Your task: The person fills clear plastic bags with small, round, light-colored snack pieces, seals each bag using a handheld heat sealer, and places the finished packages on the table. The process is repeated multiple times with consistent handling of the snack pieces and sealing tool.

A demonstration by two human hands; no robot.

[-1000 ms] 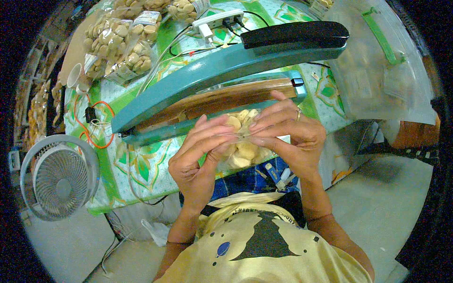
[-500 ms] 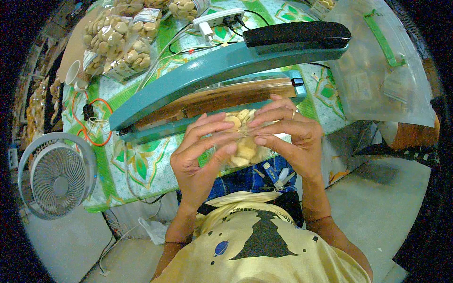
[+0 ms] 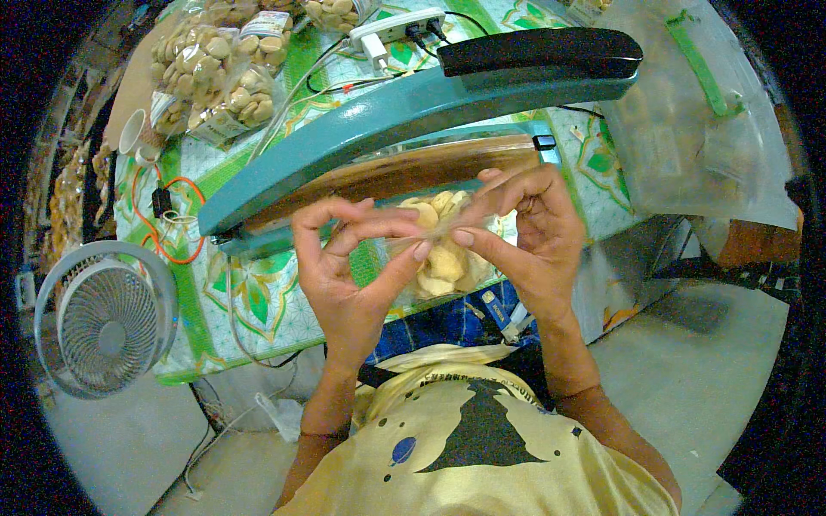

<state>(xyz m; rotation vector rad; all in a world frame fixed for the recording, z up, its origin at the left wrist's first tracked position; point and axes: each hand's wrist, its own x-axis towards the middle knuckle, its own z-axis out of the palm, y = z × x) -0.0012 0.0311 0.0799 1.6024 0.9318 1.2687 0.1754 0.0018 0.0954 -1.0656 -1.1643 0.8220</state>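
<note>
Two hands, close together, pinch a clear plastic bag containing pale, rounded pieces.

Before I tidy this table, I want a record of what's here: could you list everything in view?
clear bag of pale pieces: one, see-through, between the hands
teal lever device: one, teal with black handle, beyond the hands
filled bags: several, tan contents, upper left
power strip: one, white, top centre
cup: at least one, white, left
orange cord: one, left
fan: one, grey, far left
large plastic sheet or bag: one, translucent, right
tablecloth: one, green and white, under the device
dim items at the left edge: too unclear to count
shirt: one, yellow, bottom
left hand; right hand: two, pinching the bag, centre
</note>
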